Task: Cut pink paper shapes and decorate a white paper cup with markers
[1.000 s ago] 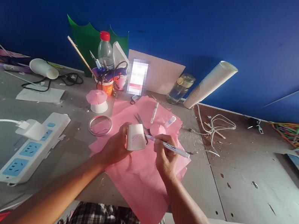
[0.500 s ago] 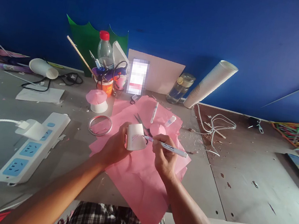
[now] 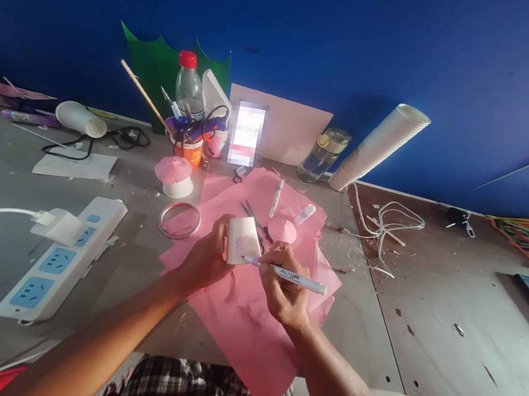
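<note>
My left hand (image 3: 212,250) is closed round a white paper cup (image 3: 243,243), tilted on its side, with pinkish-purple strokes on its wall. In my right hand (image 3: 284,288) is a white acrylic marker (image 3: 304,280), its tip at the lower part of the cup's wall. Beneath both hands spread several pink paper sheets (image 3: 242,356). Just beyond the cup lie dark-handled scissors (image 3: 254,213), partly hidden by it. A pink paper round (image 3: 282,231), another marker (image 3: 276,199) and a white cap-like piece (image 3: 305,214) rest on the sheets.
To the left are a roll of tape (image 3: 179,220), a pink-topped cup (image 3: 177,186) and a power strip (image 3: 62,259). Behind stand a tool-filled cup (image 3: 191,153), a blurred screen (image 3: 247,134), a water bottle (image 3: 323,157) and a leaning cup stack (image 3: 381,149). A white cable (image 3: 382,224) lies right.
The marker's tip has moved from the cup's right edge down to its lower wall, my right hand shifting slightly left and down. My left hand still holds the cup.
</note>
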A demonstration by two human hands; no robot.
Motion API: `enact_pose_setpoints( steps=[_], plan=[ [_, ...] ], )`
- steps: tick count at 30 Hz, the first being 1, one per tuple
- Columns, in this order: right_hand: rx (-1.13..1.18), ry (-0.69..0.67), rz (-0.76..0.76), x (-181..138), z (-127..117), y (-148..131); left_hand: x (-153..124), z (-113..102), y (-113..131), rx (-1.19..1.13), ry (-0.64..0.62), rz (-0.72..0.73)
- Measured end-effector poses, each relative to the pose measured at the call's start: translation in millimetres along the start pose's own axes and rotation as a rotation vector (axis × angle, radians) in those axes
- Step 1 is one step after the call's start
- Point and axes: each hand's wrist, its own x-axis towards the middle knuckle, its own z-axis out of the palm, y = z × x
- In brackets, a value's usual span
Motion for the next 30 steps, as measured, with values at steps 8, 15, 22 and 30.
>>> enact_pose_setpoints(
  steps=[8,15,22,30],
  plan=[
    [-0.01,0.029,0.017,-2.6,0.0,0.7,-0.2,0.1,-0.9,0.003,0.001,0.0],
    [0.017,0.28,0.278,3.3,-2.7,11.6,-0.8,-1.3,1.3,-0.02,-0.016,-0.014],
    [0.009,0.249,0.245,4.0,0.4,16.0,-1.7,-2.5,3.7,-0.057,-0.029,-0.051],
    [0.044,0.2,0.243,1.5,-2.2,14.8,-0.5,-2.5,5.2,-0.076,-0.015,-0.052]
  ],
)
